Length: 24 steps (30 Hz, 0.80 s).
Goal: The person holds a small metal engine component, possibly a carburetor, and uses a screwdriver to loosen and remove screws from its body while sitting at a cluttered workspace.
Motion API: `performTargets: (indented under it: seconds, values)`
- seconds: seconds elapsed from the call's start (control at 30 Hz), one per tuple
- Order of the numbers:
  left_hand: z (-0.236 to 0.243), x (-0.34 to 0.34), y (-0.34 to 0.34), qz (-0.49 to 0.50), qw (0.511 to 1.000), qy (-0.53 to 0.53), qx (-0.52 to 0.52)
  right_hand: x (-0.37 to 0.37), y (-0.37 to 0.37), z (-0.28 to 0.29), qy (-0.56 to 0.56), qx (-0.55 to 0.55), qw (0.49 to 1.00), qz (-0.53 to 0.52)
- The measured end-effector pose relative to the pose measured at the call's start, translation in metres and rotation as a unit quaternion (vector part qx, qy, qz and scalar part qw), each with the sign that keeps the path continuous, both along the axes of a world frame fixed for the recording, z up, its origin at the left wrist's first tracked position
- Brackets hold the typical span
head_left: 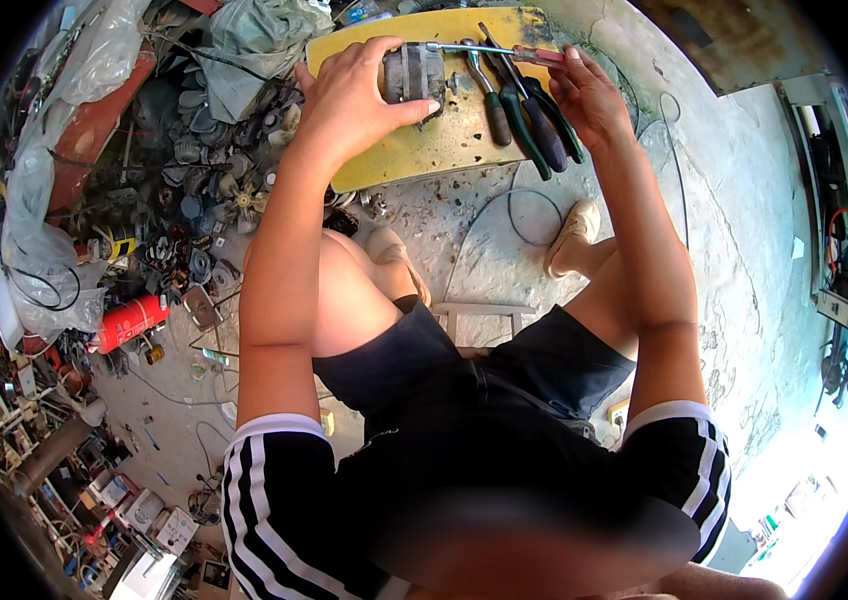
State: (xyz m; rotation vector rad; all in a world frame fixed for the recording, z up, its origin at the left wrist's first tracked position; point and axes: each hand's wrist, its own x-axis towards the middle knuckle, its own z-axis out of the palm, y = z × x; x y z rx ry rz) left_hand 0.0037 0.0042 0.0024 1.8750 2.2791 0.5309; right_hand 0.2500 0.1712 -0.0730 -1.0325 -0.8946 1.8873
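Work is judged to be under way, prob. at an early or mid stage: the grey drum-shaped part (414,78) is held, seemingly in one piece, at the table's (379,165) far-left area, w/ the red-handled tool (541,57) brought to its upper R edge. By the L hand's (344,105) grip the part is clasped btwn thumb & fingers; by the R hand's (586,92) grip the tool's handle is pinched. Dark & green-handled hand tools (528,140) are left lying beside it, not held. What's done vs. left inside the part can't be told. Part's L side is hidden by the L hand; tool tip is too small to make out, so contact can't be confirmed. Clutter at the rim is blurred & cut off.
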Motion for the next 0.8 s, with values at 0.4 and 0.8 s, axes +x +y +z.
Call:
performTargets:
  seconds: [0.4,0.8]
  values:
    - [-0.001,0.001,0.001,0.003,1.000,0.025,-0.007,-0.001,-0.004,0.004,0.042,-0.033,0.998,-0.034]
    - [-0.014,-0.001,0.003,-0.006,0.998,0.019,0.051,0.000,-0.004,0.004,0.058,-0.029,0.998,-0.017]
